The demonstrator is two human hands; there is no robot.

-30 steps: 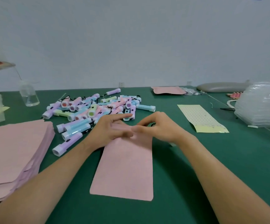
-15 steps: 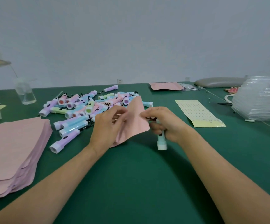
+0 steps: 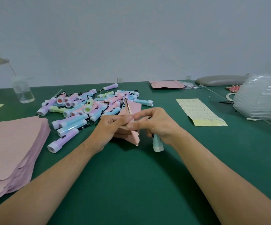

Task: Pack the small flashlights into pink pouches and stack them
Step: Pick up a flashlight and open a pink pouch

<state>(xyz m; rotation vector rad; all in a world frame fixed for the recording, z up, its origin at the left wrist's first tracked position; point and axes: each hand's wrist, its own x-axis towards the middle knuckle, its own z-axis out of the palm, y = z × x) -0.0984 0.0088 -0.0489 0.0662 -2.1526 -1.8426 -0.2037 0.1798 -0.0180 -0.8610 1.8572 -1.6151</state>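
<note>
Entry: opening step, one pouch in hand.

Left hand (image 3: 112,127): thumb and forefinger pinch one wall of the pouch (image 3: 135,108). Right hand (image 3: 157,125): thumb and forefinger pinch the opposite wall, while the lower fingers are curled round a teal flashlight (image 3: 157,144), head down, sticking out below the palm. Both grips are closed and loaded.

Pouch is off the table (image 3: 131,192), stood on edge between my hands, mouth end toward 12 o'clock. Held this way so that the two pinches can pull the walls apart. The edge shows a thin seam; I cannot tell whether the mouth has opened.

Flashlight is parked in the right palm so it is ready to feed in without another reach. It is just beside the pouch at 3 o'clock and not yet inside.

Supplies: loose flashlight pile (image 3: 89,106) at 10 o'clock, near the left hand. Flat pouch stack (image 3: 13,143) at 8 o'clock, near the left forearm.

Judgement: insertion is next. Risk: thin walls may cling, and the right hand's split grip leaves little control over the flashlight.
</note>
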